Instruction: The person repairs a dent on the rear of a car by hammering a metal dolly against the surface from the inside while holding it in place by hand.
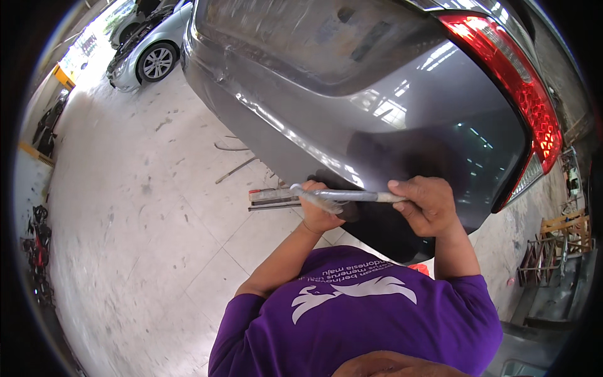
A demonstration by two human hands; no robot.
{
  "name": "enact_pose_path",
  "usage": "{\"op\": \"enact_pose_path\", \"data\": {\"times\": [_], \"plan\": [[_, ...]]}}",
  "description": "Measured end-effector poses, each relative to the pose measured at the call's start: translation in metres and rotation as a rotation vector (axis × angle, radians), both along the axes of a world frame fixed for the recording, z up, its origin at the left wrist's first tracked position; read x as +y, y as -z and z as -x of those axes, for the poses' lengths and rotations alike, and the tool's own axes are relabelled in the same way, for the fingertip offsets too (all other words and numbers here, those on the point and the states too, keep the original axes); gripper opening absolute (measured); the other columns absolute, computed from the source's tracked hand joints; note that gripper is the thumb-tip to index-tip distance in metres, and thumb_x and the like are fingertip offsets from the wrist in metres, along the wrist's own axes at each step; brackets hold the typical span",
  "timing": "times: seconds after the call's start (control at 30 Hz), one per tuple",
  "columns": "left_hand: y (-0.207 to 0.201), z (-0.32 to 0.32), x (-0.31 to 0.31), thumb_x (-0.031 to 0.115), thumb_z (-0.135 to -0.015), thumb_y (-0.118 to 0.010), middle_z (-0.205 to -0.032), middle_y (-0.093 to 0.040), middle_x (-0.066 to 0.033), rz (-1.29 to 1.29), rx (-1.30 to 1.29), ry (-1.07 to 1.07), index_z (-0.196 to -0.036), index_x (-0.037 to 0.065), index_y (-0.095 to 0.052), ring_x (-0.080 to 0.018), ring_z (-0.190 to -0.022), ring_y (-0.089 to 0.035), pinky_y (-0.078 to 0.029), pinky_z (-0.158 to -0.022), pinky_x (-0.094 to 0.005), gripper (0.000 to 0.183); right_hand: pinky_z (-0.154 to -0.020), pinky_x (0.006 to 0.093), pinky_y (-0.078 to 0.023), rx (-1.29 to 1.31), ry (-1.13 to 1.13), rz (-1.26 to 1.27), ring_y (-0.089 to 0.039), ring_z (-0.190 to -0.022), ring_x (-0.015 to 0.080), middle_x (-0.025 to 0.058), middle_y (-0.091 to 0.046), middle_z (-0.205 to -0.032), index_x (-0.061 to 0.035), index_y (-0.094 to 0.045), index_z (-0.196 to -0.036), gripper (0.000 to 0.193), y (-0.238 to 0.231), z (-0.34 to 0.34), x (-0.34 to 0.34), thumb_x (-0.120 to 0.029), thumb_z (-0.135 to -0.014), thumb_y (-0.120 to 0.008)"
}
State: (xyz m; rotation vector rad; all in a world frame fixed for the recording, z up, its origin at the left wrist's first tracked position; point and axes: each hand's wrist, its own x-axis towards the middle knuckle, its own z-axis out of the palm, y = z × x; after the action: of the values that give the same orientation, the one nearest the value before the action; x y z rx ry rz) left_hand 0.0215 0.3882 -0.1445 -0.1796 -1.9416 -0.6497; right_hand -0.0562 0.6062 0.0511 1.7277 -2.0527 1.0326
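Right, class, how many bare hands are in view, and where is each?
2. The bare left hand is partly hidden behind one end of the long grey tool; the bare right hand, farther right, grips its opposite end. No other hand shows.

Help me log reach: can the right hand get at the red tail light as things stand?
Probably yes: only car bodywork lies between the right hand and the tail light, though the hand holds a grey tool.
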Motion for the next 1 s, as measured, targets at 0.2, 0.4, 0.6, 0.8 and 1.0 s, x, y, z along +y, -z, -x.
{"op": "enact_pose_path", "data": {"times": [0.2, 0.4, 0.6, 0.8, 1.0], "plan": [[-0.013, -0.006, 0.008, 0.044, -0.068, -0.087, -0.096, -0.041, -0.0098, -0.049, 0.015, -0.078, -0.104, 0.007, -0.046, -0.0278, -0.086, -0.045, -0.038, -0.075, -0.0416, 0.066, -0.050, 0.0340, -0.046, 0.003, 0.026, 0.022, -0.060, -0.056, 0.0220, 0.0031, -0.063, -0.072, -0.0129, -0.071, -0.116, 0.035, 0.007, -0.003, 0.001, -0.013, -0.081, -0.076], [0.002, -0.006, 0.008, 0.042, -0.071, -0.086, -0.099, -0.046, -0.0103, -0.075, 0.082, -0.147, -0.102, 0.010, -0.047, -0.0299, -0.091, -0.047, -0.041, -0.080, -0.0438, 0.059, -0.048, 0.0320, -0.044, -0.032, 0.023, 0.041, -0.054, -0.052, 0.0184, 0.0013, -0.055, -0.067, -0.0125, -0.071, -0.119, 0.037, 0.011, -0.008, 0.006, -0.012, -0.082, -0.076], [0.015, -0.016, 0.014, 0.037, -0.073, -0.084, -0.097, -0.043, -0.0110, -0.284, -0.044, -0.142, -0.102, 0.008, -0.046, -0.0299, -0.089, -0.046, -0.040, -0.080, -0.0440, 0.056, -0.051, 0.0329, -0.046, -0.142, 0.038, 0.042, -0.059, -0.054, 0.0208, 0.0059, -0.063, -0.071, -0.0073, -0.071, -0.115, 0.033, 0.007, -0.012, 0.012, -0.008, -0.082, -0.076], [-0.012, -0.034, 0.020, 0.022, -0.081, -0.078, -0.108, -0.047, -0.0103, -0.223, -0.251, -0.231, -0.113, 0.003, -0.046, -0.0234, -0.097, -0.050, -0.043, -0.086, -0.0356, 0.049, -0.052, 0.0324, -0.048, -0.241, 0.043, 0.054, -0.058, -0.054, 0.0205, 0.0052, -0.061, -0.070, -0.0073, -0.071, -0.118, 0.036, 0.005, -0.014, 0.014, -0.005, -0.082, -0.074], [-0.053, -0.075, 0.038, 0.034, -0.095, -0.068, -0.113, -0.062, -0.0151, -0.866, -0.351, 0.138, -0.125, 0.000, -0.051, -0.0241, -0.096, -0.061, -0.047, -0.094, -0.0392, 0.049, -0.055, 0.0325, -0.050, -0.307, -0.029, 0.096, -0.058, -0.060, 0.0195, 0.0039, -0.056, -0.075, -0.0162, -0.070, -0.127, 0.051, 0.007, -0.013, 0.014, -0.002, -0.078, -0.069]]}}
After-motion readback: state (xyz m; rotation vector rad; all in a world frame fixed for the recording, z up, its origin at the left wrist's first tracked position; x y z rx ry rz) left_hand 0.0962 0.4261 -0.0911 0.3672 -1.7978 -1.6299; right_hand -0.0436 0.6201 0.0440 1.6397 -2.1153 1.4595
